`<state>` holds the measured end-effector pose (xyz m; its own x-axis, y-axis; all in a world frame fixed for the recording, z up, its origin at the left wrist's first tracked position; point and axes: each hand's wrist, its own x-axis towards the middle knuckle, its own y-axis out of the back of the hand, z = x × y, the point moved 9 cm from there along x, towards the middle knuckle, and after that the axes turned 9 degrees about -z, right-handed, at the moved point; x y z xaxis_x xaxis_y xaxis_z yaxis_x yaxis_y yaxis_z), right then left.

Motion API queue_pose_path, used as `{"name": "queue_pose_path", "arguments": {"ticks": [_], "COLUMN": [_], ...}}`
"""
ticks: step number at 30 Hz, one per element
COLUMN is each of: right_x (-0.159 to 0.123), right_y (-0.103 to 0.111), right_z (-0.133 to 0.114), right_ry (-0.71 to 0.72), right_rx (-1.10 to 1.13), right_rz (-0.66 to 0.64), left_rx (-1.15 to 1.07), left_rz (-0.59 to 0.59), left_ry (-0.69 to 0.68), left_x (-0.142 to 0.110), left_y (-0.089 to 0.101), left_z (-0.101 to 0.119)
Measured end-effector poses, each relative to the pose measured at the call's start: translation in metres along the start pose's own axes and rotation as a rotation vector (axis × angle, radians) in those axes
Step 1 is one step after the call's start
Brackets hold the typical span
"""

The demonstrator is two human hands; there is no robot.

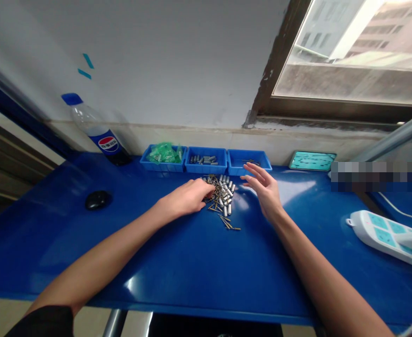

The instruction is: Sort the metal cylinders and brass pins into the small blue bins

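Observation:
On the blue table lies a mixed pile of thin brass-coloured pins (224, 220) and short silver metal cylinders (230, 185). My left hand (191, 195) rests at the pile's left edge, fingers curled down into it; what its fingertips hold is hidden. My right hand (265, 191) hovers to the right of the pile with its fingers apart and nothing in them, close to the front of the right blue bin (236, 168). A few thin pins lie in that bin. Silver cylinders lie in the middle blue bin (206, 167). The left blue bin (162, 166) holds a crumpled green plastic bag (164, 152).
A cola bottle (104, 138) leans at the back left, with a black computer mouse (97, 200) before it. A phone (313, 160) is propped against the wall at the back right. A white power strip (385, 236) with a plug lies on the right.

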<state>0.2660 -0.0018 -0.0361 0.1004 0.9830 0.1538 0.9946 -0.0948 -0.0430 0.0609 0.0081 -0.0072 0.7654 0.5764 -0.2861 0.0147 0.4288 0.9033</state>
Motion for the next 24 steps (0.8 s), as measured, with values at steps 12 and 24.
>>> {"name": "queue_pose_path", "arguments": {"ticks": [12,24], "right_x": [0.0,-0.003], "right_y": [-0.006,-0.018], "right_z": [0.001,0.002], "right_ry": [0.009,-0.007], "right_rx": [0.0,-0.02], "right_rz": [-0.055,-0.135], "left_rx": [0.065,-0.189], "left_rz": [0.06,0.211], "left_ry": [0.061,-0.22], "left_x": [-0.002,-0.009], "left_y": [0.01,0.043], "left_z": [0.001,0.022]}}
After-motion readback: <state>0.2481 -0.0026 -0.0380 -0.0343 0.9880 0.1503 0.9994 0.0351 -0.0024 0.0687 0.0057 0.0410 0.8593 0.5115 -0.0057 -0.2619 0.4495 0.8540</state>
